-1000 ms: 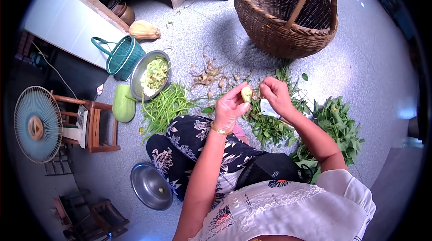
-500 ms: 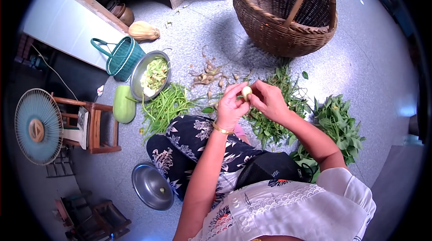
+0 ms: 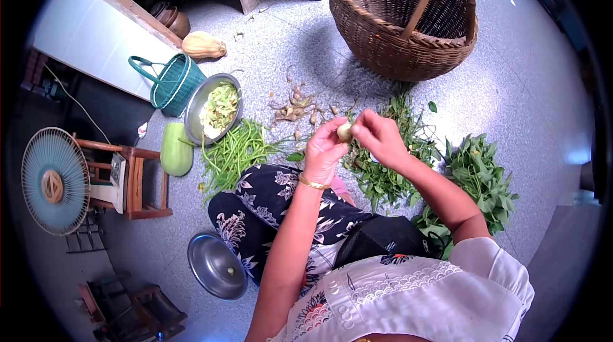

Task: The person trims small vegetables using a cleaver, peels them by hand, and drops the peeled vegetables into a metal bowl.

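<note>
A small, pale, round bulb (image 3: 345,132), like a garlic or small onion bulb, is held between the thumb and fingers of my left hand (image 3: 323,148). My right hand (image 3: 381,141) is closed in a pinch at the bulb's right edge; whatever lies between its fingertips is too small to make out. Beyond my hands, several brownish unpeeled bulbs and dry scraps (image 3: 295,109) lie on the floor. Down by my left knee, a steel bowl (image 3: 207,272) contains one small pale bulb (image 3: 230,271).
A large wicker basket (image 3: 396,55) stands ahead. Leafy stems (image 3: 383,179) and greens (image 3: 479,173) lie on the right. Leftward are green beans (image 3: 239,150), a bowl of cut vegetables (image 3: 237,118), a green basket (image 3: 172,90), a pale green gourd (image 3: 175,150), a squash (image 3: 204,44) and a fan (image 3: 54,182).
My right fingertips have drawn slightly up and right, off the bulb's face to its edge. The bulb has shifted a little left in my left hand.
</note>
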The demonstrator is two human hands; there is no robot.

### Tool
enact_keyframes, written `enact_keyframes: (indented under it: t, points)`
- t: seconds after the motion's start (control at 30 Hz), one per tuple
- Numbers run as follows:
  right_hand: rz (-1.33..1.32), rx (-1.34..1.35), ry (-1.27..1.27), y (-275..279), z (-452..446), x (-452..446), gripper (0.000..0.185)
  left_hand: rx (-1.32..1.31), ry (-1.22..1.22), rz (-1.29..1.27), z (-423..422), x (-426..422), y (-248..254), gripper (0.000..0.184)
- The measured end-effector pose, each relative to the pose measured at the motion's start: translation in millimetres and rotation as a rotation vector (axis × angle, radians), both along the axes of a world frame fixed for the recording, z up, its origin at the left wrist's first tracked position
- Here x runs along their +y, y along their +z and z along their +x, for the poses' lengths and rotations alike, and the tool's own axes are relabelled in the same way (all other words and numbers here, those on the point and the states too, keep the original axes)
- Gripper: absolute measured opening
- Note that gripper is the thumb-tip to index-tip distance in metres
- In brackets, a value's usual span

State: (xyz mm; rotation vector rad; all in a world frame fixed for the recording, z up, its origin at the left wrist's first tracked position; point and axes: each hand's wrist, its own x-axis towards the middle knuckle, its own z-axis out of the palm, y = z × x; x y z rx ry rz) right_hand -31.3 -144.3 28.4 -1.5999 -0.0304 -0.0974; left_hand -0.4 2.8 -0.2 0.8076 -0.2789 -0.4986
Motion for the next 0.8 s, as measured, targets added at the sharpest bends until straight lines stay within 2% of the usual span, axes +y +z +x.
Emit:
enact_keyframes:
  t: [0.07, 0.2, 0.23, 0.3, 0.4, 0.53, 0.6, 0.63, 0.7, 0.73, 0.77, 0.8]
  points:
    - [-0.802, -0.237, -0.049, 6, 0, 4, 0.024, -0.027, -0.002, 0.106, -1, -2, 1, 0.047]
    - [-0.673, -0.241, -0.152, -9, 7, 5, 0.029, -0.019, -0.041, 0.136, -2, -1, 0, 0.045]
    - [-0.672, -0.241, -0.152, -9, 7, 5, 0.029, 0.068, -0.090, 0.041, 0, 1, -1, 0.044]
    - [-0.245, 0.019, -0.014, -5, 7, 6, 0.033, 0.154, -0.137, -0.052, 2, 4, -1, 0.042]
    - [-0.134, 0.016, 0.030, -7, 7, 6, 0.037, 0.262, -0.111, -0.081, 5, 5, -1, 0.038]
    - [-0.204, -0.033, 0.091, -10, 7, 8, 0.036, 0.294, 0.005, -0.072, 5, 5, -4, 0.024]
    - [-0.500, -0.211, 0.098, -8, 6, 13, 0.029, 0.301, 0.041, -0.087, 7, 6, -8, 0.019]
    - [-0.555, -0.172, 0.110, -9, 6, 15, 0.029, 0.286, 0.088, -0.030, 8, 6, -11, 0.016]
    - [-0.472, -0.110, 0.111, -20, 10, 16, 0.028, 0.292, 0.169, 0.071, 10, 6, -14, 0.010]
    - [-0.394, -0.054, 0.107, -24, 14, 16, 0.028, 0.273, 0.120, 0.050, 11, 11, -5, 0.009]
    - [-0.298, 0.075, 0.106, -26, 17, 14, 0.027, 0.339, 0.167, 0.027, 15, 17, 4, 0.010]
    - [-0.275, 0.089, 0.095, -41, 25, 10, 0.020, 0.403, 0.214, 0.004, 21, 27, 16, 0.010]
